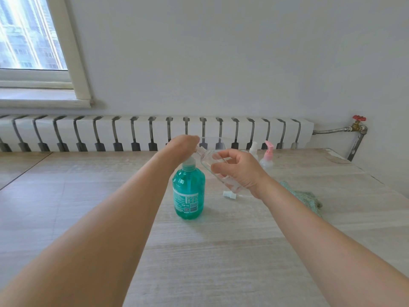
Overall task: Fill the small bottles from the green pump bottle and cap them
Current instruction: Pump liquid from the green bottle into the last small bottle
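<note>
a round green plastic pump bottle [188, 191] stands mid-table on a pale wood table [199, 251]. the left hand [181, 147] presses flat on its pump head. the right hand [239, 171] grips a tilted clear small bottle [208, 160], its mouth at the nozzle.

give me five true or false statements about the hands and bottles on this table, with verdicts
1. The left hand presses on top of the green pump bottle. True.
2. The right hand holds a pink-topped bottle. False: it holds a clear small bottle, tilted with its mouth at the pump's spout; the pink-topped bottle stands behind on the table.
3. A loose white cap lies on the table beside the green pump bottle. True.
4. The green pump bottle lies on its side. False: it stands upright.
5. A green cloth lies left of the green pump bottle. False: it lies to the right, beyond the right wrist.
</note>
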Motion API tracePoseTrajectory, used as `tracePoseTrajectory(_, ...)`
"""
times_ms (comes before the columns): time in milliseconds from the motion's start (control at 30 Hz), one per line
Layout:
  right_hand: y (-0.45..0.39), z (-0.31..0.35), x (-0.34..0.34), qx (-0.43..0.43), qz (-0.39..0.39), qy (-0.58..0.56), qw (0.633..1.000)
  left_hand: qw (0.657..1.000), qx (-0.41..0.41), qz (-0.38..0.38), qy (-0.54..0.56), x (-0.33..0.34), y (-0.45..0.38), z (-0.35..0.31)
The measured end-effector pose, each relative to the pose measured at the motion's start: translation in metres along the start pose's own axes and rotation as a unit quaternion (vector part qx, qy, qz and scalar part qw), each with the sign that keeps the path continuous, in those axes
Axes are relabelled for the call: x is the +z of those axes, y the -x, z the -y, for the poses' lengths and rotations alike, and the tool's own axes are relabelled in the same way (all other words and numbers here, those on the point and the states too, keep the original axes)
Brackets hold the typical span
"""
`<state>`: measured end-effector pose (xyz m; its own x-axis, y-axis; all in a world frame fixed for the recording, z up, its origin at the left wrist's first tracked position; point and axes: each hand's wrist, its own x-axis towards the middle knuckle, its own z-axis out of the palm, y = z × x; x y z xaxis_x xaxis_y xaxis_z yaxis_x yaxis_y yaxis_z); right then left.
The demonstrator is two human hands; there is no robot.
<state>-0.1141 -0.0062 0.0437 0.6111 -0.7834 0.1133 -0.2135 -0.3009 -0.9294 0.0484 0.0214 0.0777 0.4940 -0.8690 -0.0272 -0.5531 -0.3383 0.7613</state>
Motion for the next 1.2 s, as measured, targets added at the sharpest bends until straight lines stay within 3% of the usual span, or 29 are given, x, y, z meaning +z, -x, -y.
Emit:
tracePoseTrajectory(267, -0.003, -0.005, 0.002, 0.014, 0.007, 0.002, 1.000, 1.000, 0.001, 0.025, -0.012, 0.002, 0.002, 0.003)
tracePoseTrajectory(433, -0.004, -0.009, 0.002, 0.016, 0.013, 0.001, 1.000, 0.997, -0.036, 0.022, -0.072, 0.006, 0.003, 0.004)
tracePoseTrajectory(667, -0.004, -0.011, 0.002, 0.020, 0.020, -0.003, 1.000, 0.992, -0.018, 0.031, -0.125, 0.010, 0.000, 0.007)
tracePoseTrajectory(867, -0.001, -0.012, 0.004, 0.026, 0.012, -0.013, 0.999, 0.999, -0.011, 0.010, -0.046, 0.008, -0.001, 0.008)
tracePoseTrajectory(1200, -0.001, -0.006, -0.001, 0.010, -0.008, -0.010, 1.000, 1.000, 0.000, -0.006, -0.008, 0.002, -0.004, 0.003)
